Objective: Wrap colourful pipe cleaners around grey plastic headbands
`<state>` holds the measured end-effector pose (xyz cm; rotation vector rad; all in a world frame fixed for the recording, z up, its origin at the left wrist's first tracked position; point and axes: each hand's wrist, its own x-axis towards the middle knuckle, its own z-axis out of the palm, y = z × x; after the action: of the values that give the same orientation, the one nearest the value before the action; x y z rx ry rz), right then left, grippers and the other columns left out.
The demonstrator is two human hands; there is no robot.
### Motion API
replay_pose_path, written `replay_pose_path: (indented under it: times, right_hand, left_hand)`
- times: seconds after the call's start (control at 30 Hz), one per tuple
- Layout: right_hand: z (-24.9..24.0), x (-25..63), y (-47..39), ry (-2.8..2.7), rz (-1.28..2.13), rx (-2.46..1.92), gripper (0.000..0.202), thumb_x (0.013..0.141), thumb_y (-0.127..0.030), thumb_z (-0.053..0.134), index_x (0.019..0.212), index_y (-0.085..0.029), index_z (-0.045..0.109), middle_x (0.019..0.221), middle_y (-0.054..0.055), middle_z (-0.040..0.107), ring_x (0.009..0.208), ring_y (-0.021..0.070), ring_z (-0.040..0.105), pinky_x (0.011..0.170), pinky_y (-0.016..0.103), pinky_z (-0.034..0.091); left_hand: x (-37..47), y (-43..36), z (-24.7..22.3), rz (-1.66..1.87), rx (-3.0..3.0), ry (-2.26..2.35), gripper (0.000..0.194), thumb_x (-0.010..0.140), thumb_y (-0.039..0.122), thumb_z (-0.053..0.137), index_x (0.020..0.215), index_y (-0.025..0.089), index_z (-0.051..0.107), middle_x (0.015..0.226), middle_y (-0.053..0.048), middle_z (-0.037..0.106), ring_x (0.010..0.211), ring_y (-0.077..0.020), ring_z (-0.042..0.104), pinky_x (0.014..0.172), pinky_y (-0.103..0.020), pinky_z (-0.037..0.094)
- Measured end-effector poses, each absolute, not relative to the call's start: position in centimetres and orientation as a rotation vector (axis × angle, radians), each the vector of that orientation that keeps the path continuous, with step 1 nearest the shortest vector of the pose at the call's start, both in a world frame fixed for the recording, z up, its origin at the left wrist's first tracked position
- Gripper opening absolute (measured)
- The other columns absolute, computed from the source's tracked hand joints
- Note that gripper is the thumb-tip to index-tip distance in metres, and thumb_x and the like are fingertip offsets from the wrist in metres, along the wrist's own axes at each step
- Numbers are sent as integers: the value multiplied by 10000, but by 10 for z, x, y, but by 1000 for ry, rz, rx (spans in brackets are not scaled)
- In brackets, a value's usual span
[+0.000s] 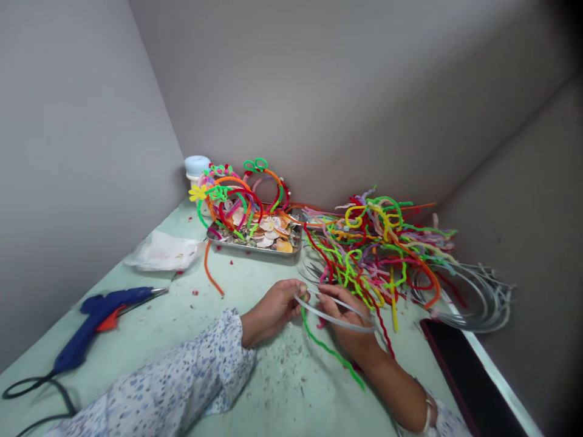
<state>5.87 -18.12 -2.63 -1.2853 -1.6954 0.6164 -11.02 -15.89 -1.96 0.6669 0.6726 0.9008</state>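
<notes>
My left hand point(277, 308) pinches one end of a clear plastic headband point(334, 320) together with the end of a green pipe cleaner point(330, 347). The rest of the green pipe cleaner hangs down toward the table, over its front part. My right hand point(348, 321) is closed around the headband's other side, its fingers near those of my left hand. The headband's curved end points right, over my right palm. Behind my hands lies a large tangled pile of colourful pipe cleaners point(378, 243).
A metal tray point(255, 247) holds shells and wrapped headbands. A blue glue gun point(98, 321), a white plastic packet point(166, 252) and a lidded jar point(197, 167) are at left. Clear headbands point(483, 303) and a dark phone point(469, 376) sit at right.
</notes>
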Motion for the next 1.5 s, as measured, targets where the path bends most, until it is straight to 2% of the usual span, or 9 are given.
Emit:
replay_pose_path:
  times: [0.13,0.23,0.43,0.6,0.8,1.1,1.5]
  right_hand:
    - [-23,57,-180,-1587,828,-1368,206,864,-391,567,905,-220,675,719,23,688,594,162,637,596,276,508]
    - [-23,57,-181,-1495,953,-1368,246,856,-429,567,886,-207,668,668,12,673,548,153,616,541,263,487]
    - [-23,56,-179,-1390,1075,-1349,275,846,-459,567,810,-195,637,600,-13,627,513,131,590,522,239,461]
    - [-25,54,-176,-1306,1145,-1261,291,832,-468,583,768,-186,611,547,-27,585,456,111,536,460,225,418]
    - [-28,56,-175,-1270,1225,-1249,316,809,-503,604,784,-188,610,638,-11,622,514,126,575,493,242,463]
    - [-31,57,-171,-1288,1169,-1276,358,815,-535,582,744,-185,596,580,-12,611,464,116,561,448,227,418]
    - [-35,56,-171,-1289,1191,-1232,351,819,-527,585,776,-179,585,570,-27,586,466,109,567,449,215,412]
  left_hand:
    - [-111,-158,-17,877,707,714,136,716,230,664,693,130,573,600,30,480,490,-58,388,478,-191,272]
    - [-110,-158,-17,864,735,715,151,725,239,658,682,128,566,572,42,459,457,-49,355,457,-193,252]
    - [-110,-159,-19,876,712,707,144,724,218,685,757,111,595,608,26,501,515,-56,441,504,-180,318]
    - [-110,-158,-22,920,690,631,199,758,291,681,747,120,579,631,20,510,520,-63,465,510,-189,360]
    - [-111,-157,-26,892,694,622,209,787,302,672,740,121,580,636,12,528,557,-70,488,561,-192,400]
    - [-112,-158,-20,784,769,593,292,783,394,671,768,108,614,640,-26,608,546,-83,525,564,-200,394]
    - [-117,-154,-21,697,788,616,277,777,372,679,774,105,604,664,-39,623,562,-106,573,594,-230,433]
